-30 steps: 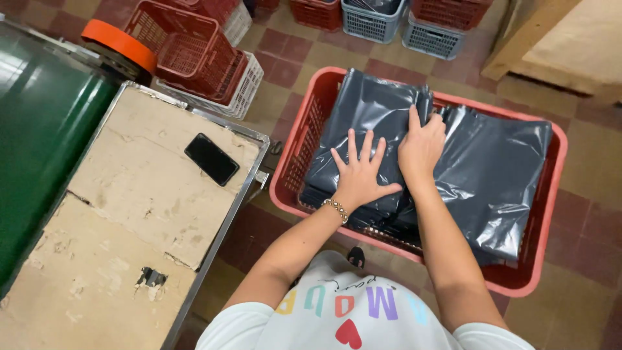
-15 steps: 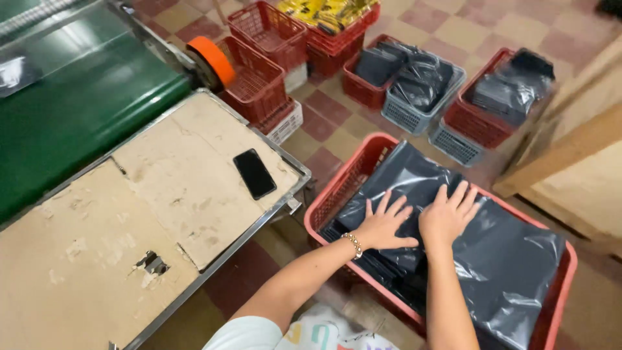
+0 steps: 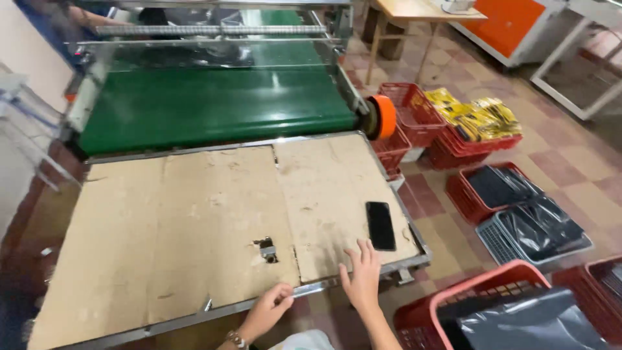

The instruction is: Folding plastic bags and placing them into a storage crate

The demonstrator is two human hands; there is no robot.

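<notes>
My left hand (image 3: 264, 312) rests on the metal front edge of a table (image 3: 162, 324) covered with worn cardboard (image 3: 194, 220); its fingers are curled loosely and hold nothing. My right hand (image 3: 361, 277) lies flat with spread fingers on the cardboard near the front right corner. A black phone (image 3: 380, 225) lies just beyond its fingertips. A red crate (image 3: 433, 311) with dark grey plastic bags (image 3: 525, 321) stands on the floor at the lower right, away from both hands.
A green conveyor belt (image 3: 214, 107) with an orange roller end (image 3: 385, 116) runs behind the table. Red crates with yellow packets (image 3: 476, 116) and with dark bags (image 3: 502, 188) and a grey crate (image 3: 499, 243) stand on the tiled floor to the right. A wooden table (image 3: 414, 10) stands at the back.
Both hands have left the dark bags in the red crate and moved left onto the cardboard-covered table. The view has swung up and left toward the conveyor.
</notes>
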